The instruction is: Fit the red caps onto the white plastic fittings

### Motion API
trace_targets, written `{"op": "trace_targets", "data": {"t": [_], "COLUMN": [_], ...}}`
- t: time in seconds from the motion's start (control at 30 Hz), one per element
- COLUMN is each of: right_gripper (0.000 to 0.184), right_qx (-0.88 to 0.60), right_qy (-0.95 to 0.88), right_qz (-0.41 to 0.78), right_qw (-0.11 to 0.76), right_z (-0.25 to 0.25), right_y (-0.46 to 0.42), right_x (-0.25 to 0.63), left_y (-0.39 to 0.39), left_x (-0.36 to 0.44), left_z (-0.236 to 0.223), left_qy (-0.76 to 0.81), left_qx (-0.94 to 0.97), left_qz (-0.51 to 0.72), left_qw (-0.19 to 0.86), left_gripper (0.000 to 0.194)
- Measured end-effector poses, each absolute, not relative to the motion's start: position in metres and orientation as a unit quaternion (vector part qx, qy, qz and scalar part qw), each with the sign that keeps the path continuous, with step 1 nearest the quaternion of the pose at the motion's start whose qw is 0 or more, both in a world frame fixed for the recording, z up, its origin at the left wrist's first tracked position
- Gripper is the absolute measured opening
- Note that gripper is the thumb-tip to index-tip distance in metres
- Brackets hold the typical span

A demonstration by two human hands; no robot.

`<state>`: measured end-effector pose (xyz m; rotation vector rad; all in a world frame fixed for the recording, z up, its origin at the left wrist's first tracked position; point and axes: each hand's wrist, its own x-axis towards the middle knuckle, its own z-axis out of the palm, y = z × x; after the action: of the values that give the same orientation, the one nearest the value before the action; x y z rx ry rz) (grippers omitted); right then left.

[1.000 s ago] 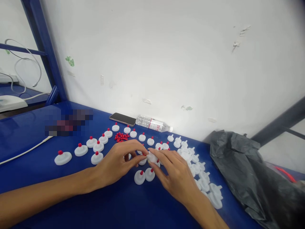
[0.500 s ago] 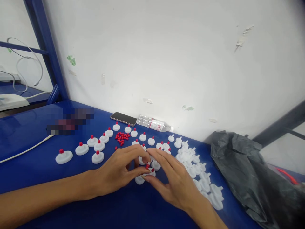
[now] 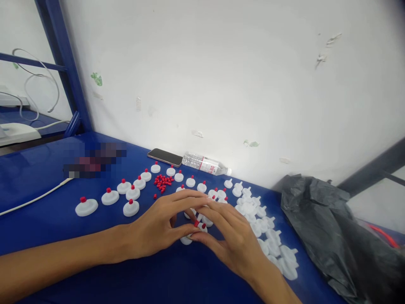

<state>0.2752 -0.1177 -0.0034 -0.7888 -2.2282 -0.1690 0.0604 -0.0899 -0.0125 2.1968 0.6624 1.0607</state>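
Close to the table's front, my two hands meet at the fingertips. My left hand (image 3: 160, 221) pinches a small red cap (image 3: 196, 223) between thumb and fingers. The cap touches the narrow spout of a white lid (image 3: 199, 217), whose round base is mostly covered by my right hand (image 3: 232, 236). My right fingers curl around that lid, with the thumb underneath. Below and behind the fingertips lie white lids with red caps, partly hidden. On the left, several capped lids (image 3: 86, 207) stand upright, beside a pile of loose red caps (image 3: 162, 182).
A heap of uncapped white lids (image 3: 251, 209) covers the table right of my hands. A phone (image 3: 165, 157) and a lying water bottle (image 3: 207, 164) rest by the wall. A dark plastic bag (image 3: 313, 223) bulges at the right edge; a white cable (image 3: 38, 197) runs in from the left.
My hands have drawn slightly closer together. The red cap has tilted and now sits against the white spout, which shows above it. The view has shifted slightly.
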Motion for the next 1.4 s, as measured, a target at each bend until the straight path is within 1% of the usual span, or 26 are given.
{"op": "trace_targets", "data": {"t": [0.07,0.2,0.33,0.47,0.77,1.03,1.23,1.4], "right_gripper": [0.043,0.032,0.018,0.012,0.014,0.014,0.015,0.016], "right_qx": [-0.311,-0.312,-0.297,-0.293,-0.299,-0.301,-0.301,-0.304], "right_qy": [-0.869,-0.872,-0.873,-0.874,-0.876,-0.88,-0.882,-0.884], "right_qz": [-0.058,-0.053,-0.072,-0.085,-0.091,-0.033,-0.014,-0.031], "right_qw": [0.38,0.373,0.381,0.378,0.369,0.367,0.363,0.355], "right_z": [-0.003,-0.004,-0.006,-0.005,-0.008,-0.007,-0.007,-0.006], "right_y": [-0.118,-0.119,-0.118,-0.118,-0.121,-0.123,-0.122,-0.121], "right_x": [0.275,0.273,0.272,0.27,0.269,0.268,0.268,0.27], "left_y": [-0.09,-0.09,-0.088,-0.086,-0.087,-0.086,-0.087,-0.087], "left_x": [0.06,0.06,0.061,0.061,0.06,0.058,0.056,0.054], "left_z": [-0.012,-0.011,-0.013,-0.016,-0.015,-0.019,-0.021,-0.021], "left_qy": [0.249,0.252,0.246,0.233,0.211,0.218,0.236,0.234], "left_qx": [0.827,0.839,0.836,0.828,0.83,0.839,0.845,0.856], "left_qz": [0.406,0.394,0.385,0.396,0.418,0.412,0.397,0.387], "left_qw": [0.299,0.278,0.304,0.321,0.303,0.281,0.27,0.249], "left_gripper": [0.046,0.051,0.048,0.047,0.043,0.041,0.042,0.046]}}
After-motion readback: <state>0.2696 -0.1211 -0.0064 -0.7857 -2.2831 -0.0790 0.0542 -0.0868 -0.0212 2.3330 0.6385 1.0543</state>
